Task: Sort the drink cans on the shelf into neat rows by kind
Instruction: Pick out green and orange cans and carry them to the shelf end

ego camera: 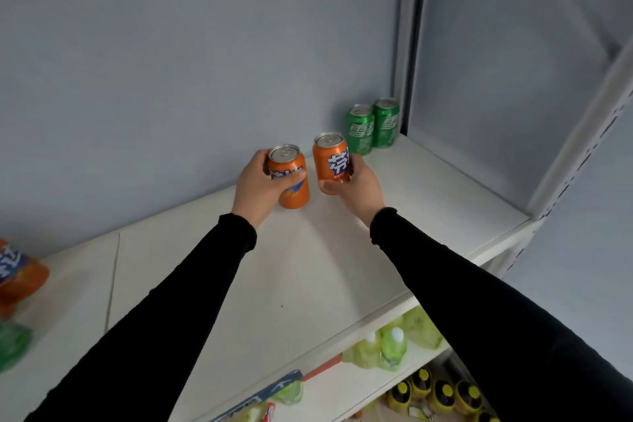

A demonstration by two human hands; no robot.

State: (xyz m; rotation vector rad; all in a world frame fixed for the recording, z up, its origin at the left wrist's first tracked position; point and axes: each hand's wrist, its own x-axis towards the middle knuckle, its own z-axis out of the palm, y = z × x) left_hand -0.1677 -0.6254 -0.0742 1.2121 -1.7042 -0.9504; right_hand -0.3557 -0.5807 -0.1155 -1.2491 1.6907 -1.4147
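I am reaching both black-sleeved arms over the white metal shelf (pixel 308 271). My left hand (pixel 260 188) is gripping one orange aluminium can (pixel 291 181) and my right hand (pixel 356 181) another orange can (pixel 330 161) bearing white Chinese lettering, just beside two upright green cans (pixel 371 128) at the back corner.

Two orange soda cans up front on the white shelf (pixel 308 271), both upright with silver tops and pull tabs. The left orange can (pixel 291 181) stands on the shelf, blue-and-white label half covered. The right orange can (pixel 331 158) is lifted just off the shelf, tilted slightly. Behind and to its right, two green soda cans (pixel 359 130) (pixel 386 123) stand touching, side by side at the shelf's back corner.
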